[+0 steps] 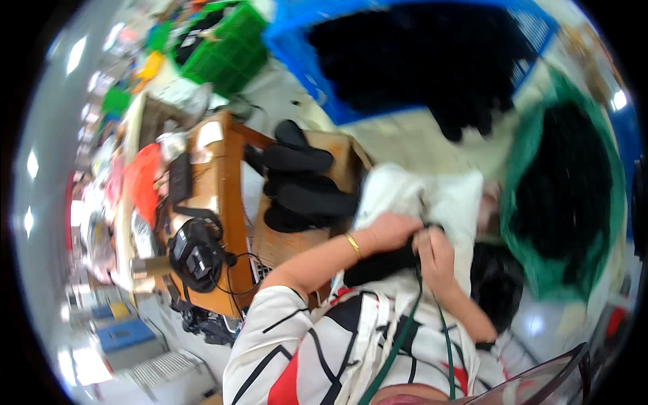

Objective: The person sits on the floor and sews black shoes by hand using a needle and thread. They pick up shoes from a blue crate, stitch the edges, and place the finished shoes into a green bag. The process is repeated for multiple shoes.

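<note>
My left hand [395, 231], below a gold bangle [354, 246] on the wrist, meets my right hand [435, 258] over my lap. The fingers of both are bent and pinched together around a small black piece [432, 227], too blurred to tell its kind. White cloth [453, 196] lies under and beyond the hands. Black fabric [381, 267] rests on my lap below the left forearm; whether it joins the pinched piece is hidden. A green cord [403, 337] hangs down my front, close to the right hand.
Black slipper-shaped pieces [314, 196] pile on a cardboard box [287, 244] to the left. Beyond is a blue crate [297, 57] of black pieces; right, a green sack [518, 260] of more. A wooden table [229, 270] bears a black fan-like device [197, 255]. A green crate [233, 57] stands far left.
</note>
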Available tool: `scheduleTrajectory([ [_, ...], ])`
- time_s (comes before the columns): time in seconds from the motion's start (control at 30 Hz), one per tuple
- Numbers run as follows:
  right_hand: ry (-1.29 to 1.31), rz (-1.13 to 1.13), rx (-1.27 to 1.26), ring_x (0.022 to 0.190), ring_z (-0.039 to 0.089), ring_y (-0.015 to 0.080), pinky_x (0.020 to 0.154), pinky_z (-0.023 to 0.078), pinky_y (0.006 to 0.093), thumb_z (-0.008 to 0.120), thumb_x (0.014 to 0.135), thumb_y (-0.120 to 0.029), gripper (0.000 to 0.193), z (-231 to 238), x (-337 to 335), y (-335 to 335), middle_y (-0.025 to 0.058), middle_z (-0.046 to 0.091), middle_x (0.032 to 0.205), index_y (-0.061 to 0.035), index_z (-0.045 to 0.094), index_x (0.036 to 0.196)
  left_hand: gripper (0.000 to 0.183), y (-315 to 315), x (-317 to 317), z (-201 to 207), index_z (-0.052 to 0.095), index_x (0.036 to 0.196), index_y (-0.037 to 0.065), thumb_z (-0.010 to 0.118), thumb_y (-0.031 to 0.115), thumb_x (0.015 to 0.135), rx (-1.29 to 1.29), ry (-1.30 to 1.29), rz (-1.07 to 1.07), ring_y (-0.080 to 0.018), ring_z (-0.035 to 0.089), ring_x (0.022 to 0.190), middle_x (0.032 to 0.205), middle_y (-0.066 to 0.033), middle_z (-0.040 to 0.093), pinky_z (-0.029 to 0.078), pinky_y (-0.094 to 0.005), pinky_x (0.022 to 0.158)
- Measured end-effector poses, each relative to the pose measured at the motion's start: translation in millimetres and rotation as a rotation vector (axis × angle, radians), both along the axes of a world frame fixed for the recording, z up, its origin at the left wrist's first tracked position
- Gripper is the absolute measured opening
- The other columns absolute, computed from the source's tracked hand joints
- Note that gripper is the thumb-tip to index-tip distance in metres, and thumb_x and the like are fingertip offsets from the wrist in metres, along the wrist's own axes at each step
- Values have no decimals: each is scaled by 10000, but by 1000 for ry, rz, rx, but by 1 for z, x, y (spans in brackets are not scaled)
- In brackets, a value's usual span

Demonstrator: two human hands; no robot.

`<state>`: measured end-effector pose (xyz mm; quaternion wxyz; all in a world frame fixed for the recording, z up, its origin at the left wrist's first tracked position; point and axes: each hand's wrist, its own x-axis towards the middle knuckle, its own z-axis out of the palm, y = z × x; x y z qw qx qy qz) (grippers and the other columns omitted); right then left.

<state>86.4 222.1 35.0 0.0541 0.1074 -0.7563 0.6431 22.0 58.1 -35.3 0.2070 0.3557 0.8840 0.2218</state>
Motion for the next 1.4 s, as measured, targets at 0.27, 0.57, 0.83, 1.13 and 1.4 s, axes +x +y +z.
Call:
scheduleTrajectory([
  [0.27, 295, -335, 354, 672, 553, 300, 594, 451, 376, 670, 830, -30, 77, 5, -10, 68, 114, 553, 753, -35, 631, 897, 264, 1, -7, 56, 665, 1100, 36, 689, 123, 851, 374, -246, 331, -111, 593, 787, 925, -56, 662, 493, -257, 682],
  [0.57, 524, -253, 645, 696, 590, 280, 675, 529, 367, 722, 699, -77, 159, 11, 19, 75, 56, 566, 718, -68, 645, 838, 318, 35, 8, 51, 697, 755, -32, 675, 272, 847, 69, -672, 365, -165, 639, 562, 623, -92, 667, 504, -302, 563],
  [0.83, -467, -396, 786, 748, 642, 337, 670, 510, 372, 643, 883, -180, 237, 0, 67, 176, 158, 661, 844, -44, 625, 1077, 186, 11, 4, 46, 674, 825, 27, 676, 204, 882, 193, -928, 551, -55, 535, 576, 688, 0, 626, 429, -207, 511],
  [1.13, -142, -24, 483, 727, 612, 292, 637, 492, 342, 654, 852, -115, 71, -22, 16, 56, 92, 603, 821, -81, 659, 914, 183, 6, 10, 36, 651, 840, 23, 658, 195, 903, 280, -808, 483, -44, 503, 614, 679, 23, 587, 413, -217, 554],
  [1.4, -87, 43, 667, 733, 606, 300, 621, 475, 389, 648, 833, -91, 29, -39, -2, 45, 90, 569, 805, -96, 648, 862, 155, 0, 4, 24, 620, 907, -12, 640, 142, 899, 362, -587, 307, -91, 528, 696, 728, -75, 579, 454, -275, 646],
])
